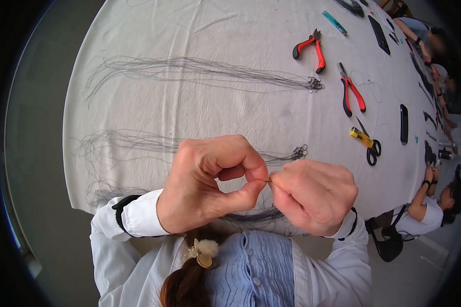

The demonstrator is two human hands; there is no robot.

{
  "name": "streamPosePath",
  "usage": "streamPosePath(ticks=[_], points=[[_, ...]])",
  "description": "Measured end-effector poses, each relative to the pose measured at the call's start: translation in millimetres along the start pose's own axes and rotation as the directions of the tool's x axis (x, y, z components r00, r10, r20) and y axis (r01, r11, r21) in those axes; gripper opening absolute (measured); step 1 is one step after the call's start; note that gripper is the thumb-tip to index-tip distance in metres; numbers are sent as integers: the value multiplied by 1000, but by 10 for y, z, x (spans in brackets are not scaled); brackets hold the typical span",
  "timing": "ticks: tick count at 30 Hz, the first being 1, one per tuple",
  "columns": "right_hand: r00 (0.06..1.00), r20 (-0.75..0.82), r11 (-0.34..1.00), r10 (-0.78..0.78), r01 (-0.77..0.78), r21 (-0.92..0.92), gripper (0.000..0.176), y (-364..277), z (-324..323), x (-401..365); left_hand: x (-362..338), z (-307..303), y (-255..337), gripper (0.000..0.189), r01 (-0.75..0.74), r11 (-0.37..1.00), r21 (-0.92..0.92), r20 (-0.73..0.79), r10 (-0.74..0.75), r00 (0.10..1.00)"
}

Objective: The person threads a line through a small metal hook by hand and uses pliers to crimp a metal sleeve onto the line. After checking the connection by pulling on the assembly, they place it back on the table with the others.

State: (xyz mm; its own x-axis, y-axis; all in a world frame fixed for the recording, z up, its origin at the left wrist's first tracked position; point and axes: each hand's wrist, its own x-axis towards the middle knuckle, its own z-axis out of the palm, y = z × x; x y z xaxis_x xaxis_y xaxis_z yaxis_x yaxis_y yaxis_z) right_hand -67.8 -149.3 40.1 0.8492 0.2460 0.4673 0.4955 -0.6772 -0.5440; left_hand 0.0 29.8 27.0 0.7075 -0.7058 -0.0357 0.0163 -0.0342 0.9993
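Note:
My left hand (212, 181) is closed in a pinch, thumb and forefinger meeting at the tips. Right beside it, my right hand (315, 197) is closed too, its fingertips almost touching the left ones. A tiny dark piece of thread or wire (268, 180) shows between the two pinches. Behind my hands lies a bundle of thin dark strands (115, 139) with small loops (299, 152) at its right end. Farther up the white cloth is a second bundle (189, 66), its loops also at the right. More dark strands (256, 217) lie below my hands at the near edge.
Red-handled cutters (318, 53), red-handled pliers (349, 92), black scissors (373, 153), a yellow lighter (361, 137) and a teal lighter (335, 23) lie at the right. Black phones (379, 35) are beyond. Other people (420, 212) sit along the table's right side.

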Motion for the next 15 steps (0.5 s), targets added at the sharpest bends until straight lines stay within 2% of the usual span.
streamPosePath(ticks=[4,6,10,12,13,14,15], points=[[999,33,1000,-2,2,-22,20,-20,4,-6,5,-6,15,8,-17,999,41,10,16,1000],[999,43,999,-4,6,-32,20,-31,10,-6,6,-27,28,10,-109,985,133,74,100,992],[999,19,998,-34,35,-56,18,16,83,-32,1,-5,40,11,-206,944,258,60,197,979],[998,-12,996,-58,57,-62,17,30,86,-25,1,-13,87,10,-138,963,230,49,130,990],[1000,-16,1000,23,-23,-11,16,26,71,-12,5,-17,85,10,-143,962,231,49,135,990],[995,-16,994,103,-102,40,15,21,56,5,3,-29,80,9,-42,994,100,34,39,999],[995,-18,995,99,-98,37,15,22,37,20,4,-44,82,8,60,998,-33,33,-59,998]])
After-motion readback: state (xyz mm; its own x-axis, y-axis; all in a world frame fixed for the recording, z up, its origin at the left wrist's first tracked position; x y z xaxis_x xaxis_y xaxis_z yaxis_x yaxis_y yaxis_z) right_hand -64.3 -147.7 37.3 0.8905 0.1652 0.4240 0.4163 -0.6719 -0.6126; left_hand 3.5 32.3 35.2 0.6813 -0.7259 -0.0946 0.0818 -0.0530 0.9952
